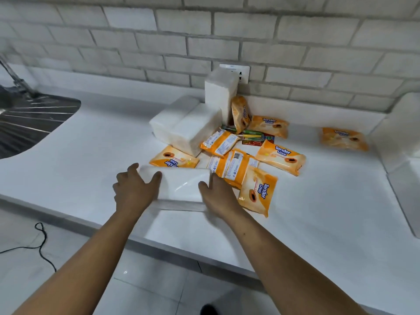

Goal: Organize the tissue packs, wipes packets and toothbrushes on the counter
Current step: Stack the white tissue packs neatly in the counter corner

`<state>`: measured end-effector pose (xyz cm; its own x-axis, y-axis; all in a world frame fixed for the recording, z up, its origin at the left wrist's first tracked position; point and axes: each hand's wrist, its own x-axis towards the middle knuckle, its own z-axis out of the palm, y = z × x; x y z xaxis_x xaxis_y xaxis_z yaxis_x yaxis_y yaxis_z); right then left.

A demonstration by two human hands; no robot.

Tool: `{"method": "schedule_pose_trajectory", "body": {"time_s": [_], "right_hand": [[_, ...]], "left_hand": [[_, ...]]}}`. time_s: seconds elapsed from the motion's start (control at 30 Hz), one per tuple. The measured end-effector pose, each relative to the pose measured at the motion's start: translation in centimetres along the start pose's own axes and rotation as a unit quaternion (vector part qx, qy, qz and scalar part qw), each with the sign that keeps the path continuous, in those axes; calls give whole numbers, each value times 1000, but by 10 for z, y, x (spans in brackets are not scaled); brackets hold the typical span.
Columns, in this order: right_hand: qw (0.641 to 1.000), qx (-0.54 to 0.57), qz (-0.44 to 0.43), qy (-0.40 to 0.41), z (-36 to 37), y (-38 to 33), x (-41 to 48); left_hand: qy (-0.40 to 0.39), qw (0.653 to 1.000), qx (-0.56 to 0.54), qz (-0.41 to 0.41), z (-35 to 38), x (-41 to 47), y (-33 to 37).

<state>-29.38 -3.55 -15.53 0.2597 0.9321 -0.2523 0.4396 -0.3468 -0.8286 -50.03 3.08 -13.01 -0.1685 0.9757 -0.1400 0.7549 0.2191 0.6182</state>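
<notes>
The left hand (136, 187) and the right hand (216, 194) are clamped on the two ends of one tissue pack (181, 185) at the near side of the pile on the counter (91, 155). I think a soft, wide pack is easier to move this way. I count four tissue packs: this one, two lying packs (181, 128) and one upright pack (219, 94). There are also eight wipes packets (280, 156), one of them a lone packet (344, 138) apart at the right, while the toothbrushes (250, 134) are half hidden, so their number I cannot tell.

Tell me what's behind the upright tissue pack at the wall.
Behind the upright tissue pack a white wall socket shows; only its top edge and right side are visible. The pack covers the rest of it.
</notes>
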Motion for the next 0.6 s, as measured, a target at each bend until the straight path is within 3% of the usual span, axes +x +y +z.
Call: {"method": "schedule_pose_trajectory", "body": {"time_s": [0.1,0.2,0.4,0.6], "right_hand": [[999,25,22,-20,13,-6,-5],[999,34,29,-12,13,-10,-7],[997,48,3,65,-24,-14,-8],[988,61,30,140,-80,-6,-21]], "left_hand": [[-52,996,-65,-17,2,-1,1],[-43,999,-33,6,0,-1,9],[-18,996,38,84,-14,-8,49],[-25,989,19,146,7,-30,104]]}}
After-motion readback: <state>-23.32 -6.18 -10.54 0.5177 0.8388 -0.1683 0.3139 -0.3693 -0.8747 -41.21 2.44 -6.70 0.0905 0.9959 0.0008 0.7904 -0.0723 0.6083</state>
